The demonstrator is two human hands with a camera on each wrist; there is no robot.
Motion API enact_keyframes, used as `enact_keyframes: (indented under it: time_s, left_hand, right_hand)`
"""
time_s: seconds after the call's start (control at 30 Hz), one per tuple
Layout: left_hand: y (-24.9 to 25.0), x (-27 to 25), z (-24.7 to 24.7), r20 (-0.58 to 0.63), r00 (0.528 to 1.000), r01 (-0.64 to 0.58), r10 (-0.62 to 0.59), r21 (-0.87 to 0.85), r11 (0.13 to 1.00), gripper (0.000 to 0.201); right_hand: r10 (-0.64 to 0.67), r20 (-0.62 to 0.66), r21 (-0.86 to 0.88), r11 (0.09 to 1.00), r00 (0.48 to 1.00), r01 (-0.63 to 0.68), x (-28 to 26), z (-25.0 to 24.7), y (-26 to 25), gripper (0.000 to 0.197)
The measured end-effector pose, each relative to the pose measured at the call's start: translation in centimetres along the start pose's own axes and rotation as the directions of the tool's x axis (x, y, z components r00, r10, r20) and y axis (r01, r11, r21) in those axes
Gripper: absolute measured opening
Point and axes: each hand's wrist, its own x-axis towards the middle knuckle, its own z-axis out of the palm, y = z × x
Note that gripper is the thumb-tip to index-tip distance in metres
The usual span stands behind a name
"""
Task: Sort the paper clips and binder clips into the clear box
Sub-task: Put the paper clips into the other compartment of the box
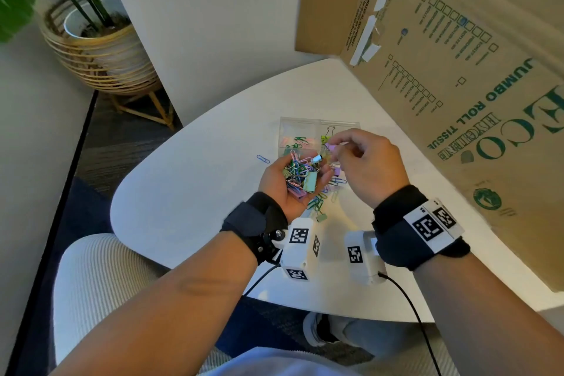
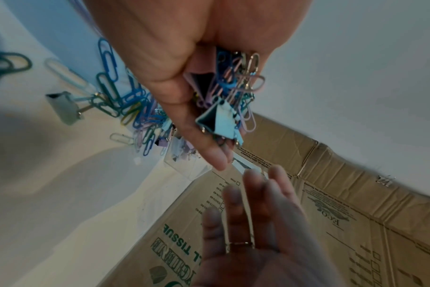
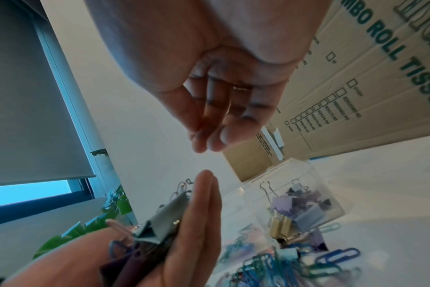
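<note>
My left hand (image 1: 305, 168) is cupped palm up over the white table (image 1: 183, 192), holding a heap of coloured paper clips and binder clips (image 1: 297, 180), a mint binder clip (image 2: 218, 122) among them. Just right of it, my right hand (image 1: 332, 145) hovers over the clear box (image 1: 305, 128) and pinches a small pink clip (image 1: 331, 148); both wrist views are blurred there. The box's (image 3: 307, 170) right compartment holds binder clips (image 3: 304, 205), the left one paper clips. More loose clips (image 2: 133, 104) lie on the table under my hands.
A big cardboard carton (image 1: 473, 85) stands along the table's right side, close behind the box. One blue paper clip (image 1: 263, 159) lies apart on the left, a green binder clip (image 1: 321, 217) near my left wrist. A potted plant (image 1: 100, 40) stands on the floor, far left.
</note>
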Motion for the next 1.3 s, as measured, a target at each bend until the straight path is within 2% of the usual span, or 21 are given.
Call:
enact_keyframes:
  time_s: [0.07, 0.17, 0.3, 0.47, 0.67, 0.8, 0.93, 1.13, 1.3]
  left_hand:
    - [-0.3, 0.0, -0.6, -0.013, 1.000, -0.001, 0.000, -0.004, 1.000, 0.038]
    - [-0.8, -0.1, -1.7, -0.027, 1.000, 0.007, -0.007, 0.009, 1.000, 0.040]
    - [-0.7, -0.1, -2.2, -0.033, 0.999, 0.027, -0.026, 0.012, 1.000, 0.042]
    - [-0.6, 0.0, -2.0, -0.032, 0.999, 0.006, -0.005, 0.019, 1.000, 0.042]
    - [-0.8, -0.4, -2.3, -0.016, 1.000, 0.026, -0.026, -0.028, 0.999, 0.042]
    - [-0.7, -0.2, -2.4, -0.013, 0.999, 0.030, -0.031, -0.066, 0.997, 0.050]
    - [-0.6, -0.2, -2.4, -0.019, 0.999, 0.025, -0.026, -0.062, 0.998, 0.050]
    - [-1.1, -0.4, -3.3, -0.046, 0.998, 0.046, -0.049, -0.071, 0.996, 0.046]
    - [-1.0, -0.5, -3.3, -0.034, 0.998, 0.057, -0.060, -0.100, 0.993, 0.045]
  right_hand:
    - [0.020, 0.095, -0.060, 0.998, 0.995, -0.014, -0.4, 0.3, 0.5, 0.022]
    - [0.045, 0.255, -0.127, 0.992, 0.966, -0.013, -1.0, 1.0, 1.1, 0.027]
    - [0.016, 0.327, -0.198, 0.979, 0.945, 0.052, -0.9, 1.8, 1.5, 0.038]
    - [-0.035, 0.294, -0.294, 0.948, 0.955, 0.126, -0.5, 2.2, 1.7, 0.026]
    - [-0.072, 0.205, -0.163, 0.981, 0.976, 0.107, -0.8, 2.1, 2.4, 0.018]
    - [0.026, 0.063, 0.060, 0.998, 0.998, -0.030, -0.5, 1.6, 2.7, 0.009]
    - [0.145, -0.024, 0.262, 0.956, 0.989, -0.134, 0.4, 1.0, 3.2, 0.011]
    - [0.319, -0.091, 0.275, 0.919, 0.943, -0.284, 2.4, 0.2, 4.2, 0.013]
    - [0.330, -0.109, 0.304, 0.909, 0.938, -0.285, 4.4, -0.2, 3.7, 0.017]
